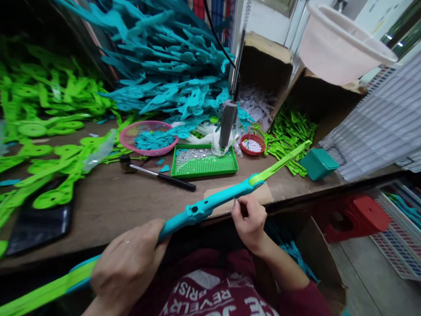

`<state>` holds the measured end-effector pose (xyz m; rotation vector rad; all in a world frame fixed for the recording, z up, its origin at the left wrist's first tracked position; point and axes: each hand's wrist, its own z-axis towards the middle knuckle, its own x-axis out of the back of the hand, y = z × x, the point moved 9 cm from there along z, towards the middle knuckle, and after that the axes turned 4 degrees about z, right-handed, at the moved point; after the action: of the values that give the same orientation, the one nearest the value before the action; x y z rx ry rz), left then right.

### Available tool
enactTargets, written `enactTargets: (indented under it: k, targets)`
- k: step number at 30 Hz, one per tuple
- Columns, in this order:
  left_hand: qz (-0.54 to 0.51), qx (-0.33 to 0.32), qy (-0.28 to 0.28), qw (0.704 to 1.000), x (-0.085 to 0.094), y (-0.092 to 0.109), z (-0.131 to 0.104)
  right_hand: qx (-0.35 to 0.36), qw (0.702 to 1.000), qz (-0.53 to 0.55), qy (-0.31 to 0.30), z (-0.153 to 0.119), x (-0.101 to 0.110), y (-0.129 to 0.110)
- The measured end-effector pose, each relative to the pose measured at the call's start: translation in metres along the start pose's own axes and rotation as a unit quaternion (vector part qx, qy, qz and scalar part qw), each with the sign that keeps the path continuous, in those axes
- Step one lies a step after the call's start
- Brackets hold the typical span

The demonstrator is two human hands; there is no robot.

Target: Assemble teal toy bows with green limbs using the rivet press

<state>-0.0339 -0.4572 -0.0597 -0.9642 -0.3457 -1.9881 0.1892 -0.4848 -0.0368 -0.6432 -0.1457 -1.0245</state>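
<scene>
My left hand (pixel 130 259) is wrapped around a long teal plastic piece (pixel 226 195), which slants up to the right across the front of the bench. A bright green plastic arm (pixel 286 162) is joined to its far end, and a green strip (pixel 49 287) extends from the near end at lower left. Two dark holes show midway along the teal piece. Just below its right part, my right hand (pixel 250 217) is closed in a pinch. Whatever its fingertips may hold is too small to make out. Under the piece lies a flat cardboard sheet (pixel 263 193).
A green tray (pixel 210 169) of small metal parts stands beneath a hanging grey power screwdriver (pixel 226 123). Nearby are a hammer (pixel 161 175), a pink basket (pixel 148 151), a red basket (pixel 253 149) and a teal box (pixel 319 164). Green parts (pixel 49 101) and teal parts (pixel 171 57) are heaped behind.
</scene>
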Motion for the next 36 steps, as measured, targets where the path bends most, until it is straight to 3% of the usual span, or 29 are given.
enactTargets:
  k: [5,9,10,12,15,17,20,25,27,30,32,33,34,36]
  targets:
    - [0.001,-0.023,0.042,0.999,0.009,0.005,0.001,0.003,1.000,0.018,0.020,-0.005,-0.004,-0.005]
    - [0.032,-0.014,0.065,0.997,0.016,0.001,0.001,0.046,0.996,0.055,0.062,0.003,0.015,-0.013]
    - [0.047,-0.019,0.063,0.997,0.017,0.000,0.002,0.074,0.995,0.049,0.046,0.010,0.018,-0.019]
    - [0.080,-0.038,0.060,0.994,0.021,-0.003,0.003,0.144,0.987,0.021,-0.069,0.028,0.009,-0.034]
    - [0.123,-0.061,0.072,0.988,0.033,-0.008,0.005,0.236,0.928,-0.004,-0.290,0.040,-0.019,-0.051]
    - [0.141,-0.062,0.080,0.985,0.042,-0.013,0.004,0.268,0.905,-0.003,-0.332,0.044,-0.025,-0.059]
    - [0.143,-0.051,0.092,0.984,0.053,-0.022,-0.003,0.287,0.900,0.011,-0.326,0.045,-0.029,-0.067]
    - [0.093,-0.042,0.183,0.978,0.071,-0.032,-0.024,0.290,0.899,0.066,-0.321,0.038,-0.037,-0.079]
    - [0.105,-0.034,0.190,0.976,0.078,-0.034,-0.029,0.307,0.896,0.096,-0.305,0.041,-0.041,-0.091]
    - [0.176,-0.019,0.177,0.968,0.102,-0.041,-0.040,0.334,0.887,0.138,-0.286,0.046,-0.048,-0.120]
    - [0.252,0.038,0.125,0.959,0.125,-0.065,-0.058,0.371,0.875,0.151,-0.272,0.039,-0.046,-0.143]
    - [0.290,0.107,0.086,0.947,0.140,-0.088,-0.076,0.401,0.866,0.153,-0.256,0.031,-0.042,-0.152]
    - [0.322,0.215,0.043,0.921,0.159,-0.119,-0.104,0.433,0.855,0.154,-0.238,0.021,-0.035,-0.157]
    - [0.338,0.448,-0.033,0.827,0.200,-0.170,-0.192,0.478,0.839,0.176,-0.193,0.000,-0.020,-0.155]
